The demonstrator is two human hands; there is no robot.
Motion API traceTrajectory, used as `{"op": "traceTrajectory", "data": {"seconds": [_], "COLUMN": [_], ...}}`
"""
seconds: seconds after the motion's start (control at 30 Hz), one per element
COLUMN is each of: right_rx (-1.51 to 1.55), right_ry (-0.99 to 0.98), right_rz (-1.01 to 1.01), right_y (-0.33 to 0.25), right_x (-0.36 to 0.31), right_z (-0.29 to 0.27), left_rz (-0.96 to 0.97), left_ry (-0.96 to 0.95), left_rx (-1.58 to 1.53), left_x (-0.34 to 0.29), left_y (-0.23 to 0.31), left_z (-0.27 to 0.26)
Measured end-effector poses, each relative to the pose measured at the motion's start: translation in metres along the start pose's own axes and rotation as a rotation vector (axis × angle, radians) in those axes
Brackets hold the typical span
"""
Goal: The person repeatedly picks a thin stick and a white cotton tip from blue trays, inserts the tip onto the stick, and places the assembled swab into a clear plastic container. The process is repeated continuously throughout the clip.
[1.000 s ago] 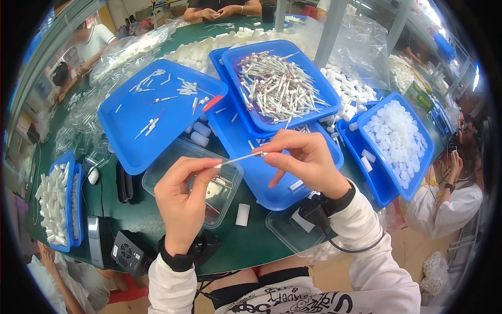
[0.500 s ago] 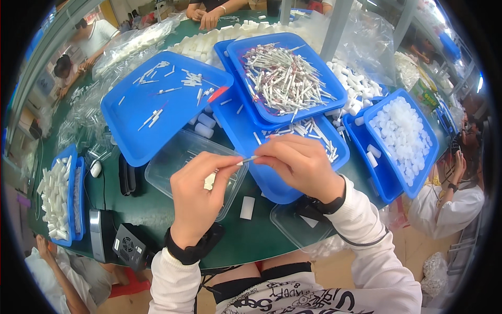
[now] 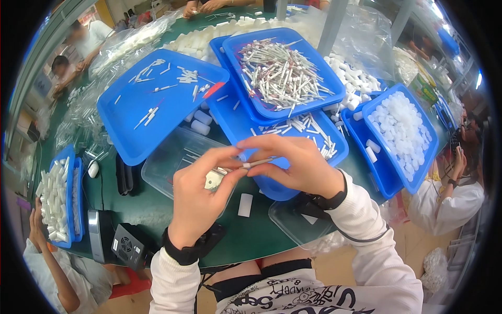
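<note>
- Green table: runs under everything; the main change on it over the last second is between the two hands, at its near middle
- Left blue tray: lies on the left, with loose white sticks scattered on it; the count looks much the same
- Heaped blue tray: at the far middle, piled with white and reddish sticks, its pile looking unchanged
- Lower blue tray: pokes out on the near side of the heaped one, white sticks at its far right, the right hand hanging over its near part
- Clear box: on the table left of that tray, partly hidden by the left hand, thin pieces inside
- Right hand: thumb and fingers pinching the stick; a second ago it was well apart from the other hand, now the two nearly meet
- Left hand: thumb and forefinger curved with a gap between them, the thumb tip close by the stick's end; I cannot tell whether it grips
- White cylinder: lies on the near table, untouched
- Thin stick: in the air over the lower tray, once stretched between both hands, now mostly within the right; I judge the work has narrowed to its left end
- White sleeve: at that end, between the two thumbs
</note>
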State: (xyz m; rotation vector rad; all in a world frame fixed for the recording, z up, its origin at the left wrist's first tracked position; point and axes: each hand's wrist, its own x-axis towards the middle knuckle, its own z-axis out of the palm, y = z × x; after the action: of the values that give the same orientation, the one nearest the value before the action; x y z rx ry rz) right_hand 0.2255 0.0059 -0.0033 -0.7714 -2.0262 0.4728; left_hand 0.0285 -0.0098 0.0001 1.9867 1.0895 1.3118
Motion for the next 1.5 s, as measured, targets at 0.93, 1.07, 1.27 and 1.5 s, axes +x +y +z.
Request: {"op": "traceTrajectory", "data": {"seconds": [0.93, 1.07, 1.27, 1.5], "right_rx": [-0.975, -0.961, -0.417, 0.203], "right_ry": [-0.206, -0.048, 0.176, 0.009], "right_rz": [0.629, 0.471, 0.466, 0.283], "right_y": [0.032, 0.033, 0.009, -0.021], "right_x": [-0.026, -0.026, -0.004, -0.004], "right_z": [-0.027, -0.026, -0.022, -0.005], "left_rz": [-0.104, -0.045, -0.144, -0.343], "left_ry": [-0.12, -0.005, 0.096, 0.095], "left_rx": [0.769, 0.752, 0.189, -0.966], "left_x": [0.003, 0.001, 0.006, 0.0], "left_y": [-0.038, -0.033, -0.018, -0.009], "left_z": [-0.028, -0.04, -0.036, -0.019]}}
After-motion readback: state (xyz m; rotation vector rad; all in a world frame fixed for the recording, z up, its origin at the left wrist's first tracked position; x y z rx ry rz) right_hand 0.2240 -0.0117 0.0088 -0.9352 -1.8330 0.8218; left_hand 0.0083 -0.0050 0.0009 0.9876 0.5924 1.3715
